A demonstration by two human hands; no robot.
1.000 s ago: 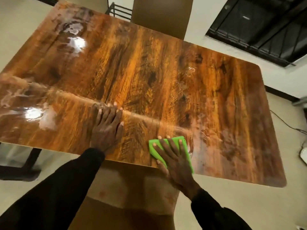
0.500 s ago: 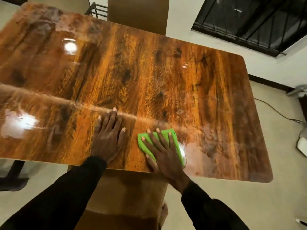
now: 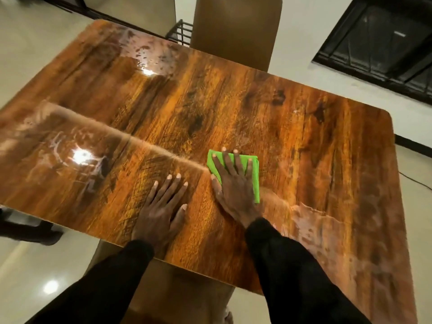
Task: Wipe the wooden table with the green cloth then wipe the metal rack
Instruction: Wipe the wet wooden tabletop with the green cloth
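1. green cloth [image 3: 256, 183]: bright lime green, plain, folded flat into a squarish pad with no creases showing. It sits just right of frame centre on the wooden table [image 3: 304, 136], in the near half of the top.
2. Cloth orientation: the far edge slants slightly down to the right and the right edge runs almost straight up and down the frame. The left corner pokes out towards the upper left. The hand covers most of the middle, so the long axis can't be told for sure. The visible right edge looks like the longer side, which would put it along the hand, towards the top of the frame.
3. right hand [image 3: 233, 185]: palm down on the cloth, pressing it, with the fingers straight and fanned apart. The fingertips point to the top of the frame and reach the cloth's far edge. The thumb is off the left side, on the wood.
4. left hand [image 3: 161, 206]: flat on bare wood just left of the right hand, clear of the cloth. The fingers are straight and a bit spread, with the thumb out to the right.
5. Both arms are in black sleeves, coming in from the bottom of the frame.
6. Table top: glossy orange-brown grain with rounded corners. There are cloudy smears at the left and lower right, droplets at the upper left, and a bright light glare [image 3: 81, 156] at the left.
7. metal rack [image 3: 181, 33]: black wire, top centre behind the table's far edge, just left of a brown chair [image 3: 233, 31].
8. A black barred window [image 3: 385, 43] is in the upper right.
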